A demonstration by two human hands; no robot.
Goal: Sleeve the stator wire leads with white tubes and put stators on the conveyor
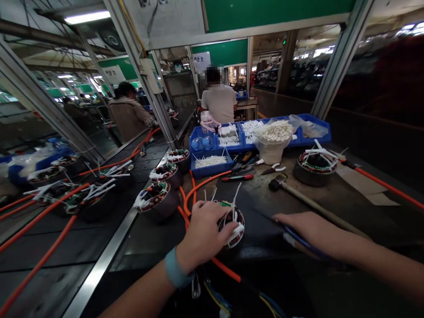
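Observation:
My left hand [208,232], with a teal band on the wrist, curls over a round motor stator [240,218] on the bench in front of me. Its fingers and thumb grip the near stator, hiding part of the windings. White cable ties [236,197] stick up from the stator. To the right, my right hand [306,230] is closed round a blue-handled hand tool [302,243]. Motion blurs the tool, and its dark tip points left towards the stator; its exact kind cannot be made out. An orange cable [225,269] passes below my left hand.
More stators [157,201] stand at left, another stator [314,168] at right. A mallet [314,199], pliers [274,168] and a red-and-black tool [237,177] lie ahead. Behind are blue bins [212,166] and a tub of white ties [271,149]. Other people sit further off.

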